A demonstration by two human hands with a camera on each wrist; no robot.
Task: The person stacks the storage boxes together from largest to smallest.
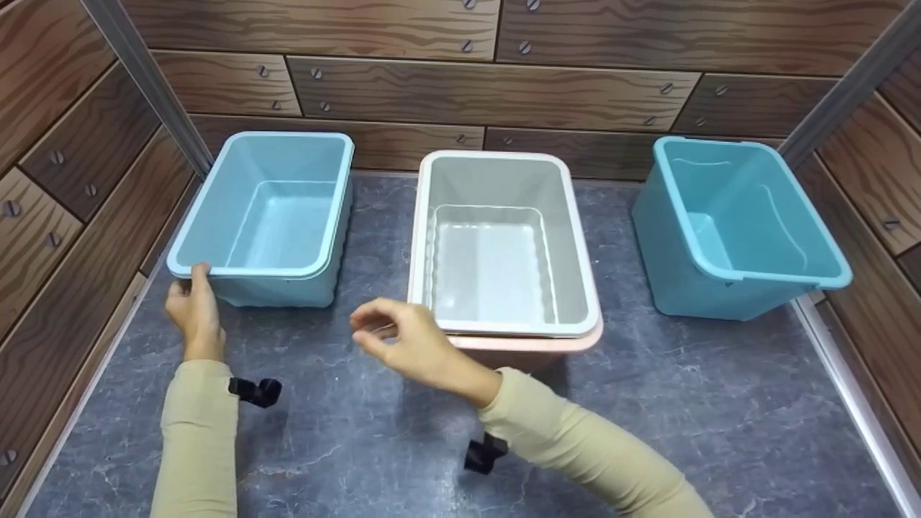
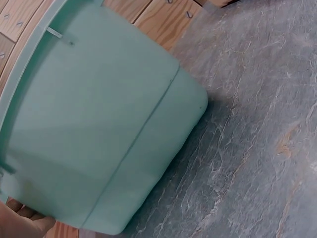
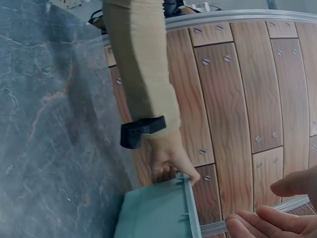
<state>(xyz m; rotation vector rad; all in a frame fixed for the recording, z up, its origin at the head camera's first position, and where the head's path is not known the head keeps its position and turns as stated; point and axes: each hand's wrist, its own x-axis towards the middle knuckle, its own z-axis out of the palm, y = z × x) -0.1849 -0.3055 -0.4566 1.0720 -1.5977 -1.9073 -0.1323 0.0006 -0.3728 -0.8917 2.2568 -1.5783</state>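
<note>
At the left stands a light blue plastic bin (image 1: 280, 291), its front wall (image 2: 99, 99) filling much of the left wrist view. My left hand (image 1: 196, 309) grips its front left corner, thumb over the rim and fingers underneath. The right wrist view shows that left hand (image 3: 166, 156) on the bin's corner too. My right hand (image 1: 414, 345) hovers in front of a white-rimmed grey bin (image 1: 489, 270), its fingers loosely bent and holding nothing. The grey bin sits nested inside a pink bin (image 1: 532, 344), of which mainly the front rim shows.
A teal bin (image 1: 705, 288) stands at the right, near the side wall. Wood-patterned panels (image 1: 489, 93) enclose the back and sides of the grey marbled surface (image 1: 345, 446). Black wrist mounts (image 1: 259, 392) stick out from both sleeves.
</note>
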